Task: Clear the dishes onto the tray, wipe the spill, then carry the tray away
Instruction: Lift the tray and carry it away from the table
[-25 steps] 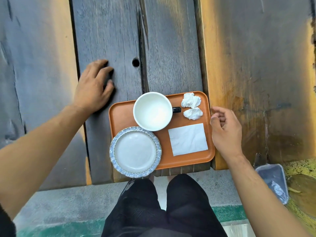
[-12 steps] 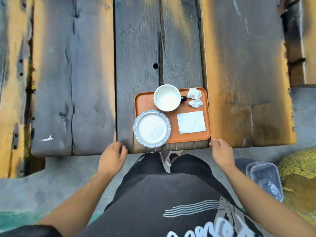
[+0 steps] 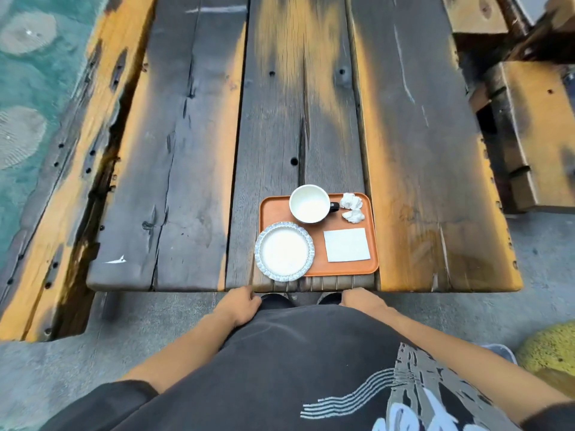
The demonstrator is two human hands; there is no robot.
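Note:
An orange tray (image 3: pixel 371 237) lies at the near edge of the dark wooden table (image 3: pixel 193 169). On it stand a white cup (image 3: pixel 309 204) with a dark handle, a white plate with a blue rim (image 3: pixel 283 251) overhanging the tray's left corner, a flat white napkin (image 3: pixel 346 245) and two crumpled tissues (image 3: pixel 352 207). My left hand (image 3: pixel 241 303) and my right hand (image 3: pixel 361 298) hang just below the table edge, close to my body, apart from the tray. Both have curled fingers and hold nothing.
Wooden blocks or benches (image 3: pixel 535 129) stand at the right of the table, a long bench (image 3: pixel 62 194) at the left. Teal floor (image 3: pixel 28 73) lies far left, grey concrete (image 3: pixel 541 253) at the right. A yellow-green object (image 3: pixel 550 346) sits low right.
I have risen and stepped back, so the table looks farther away. Both hands left the table and the tray's side and drew in below the table edge.

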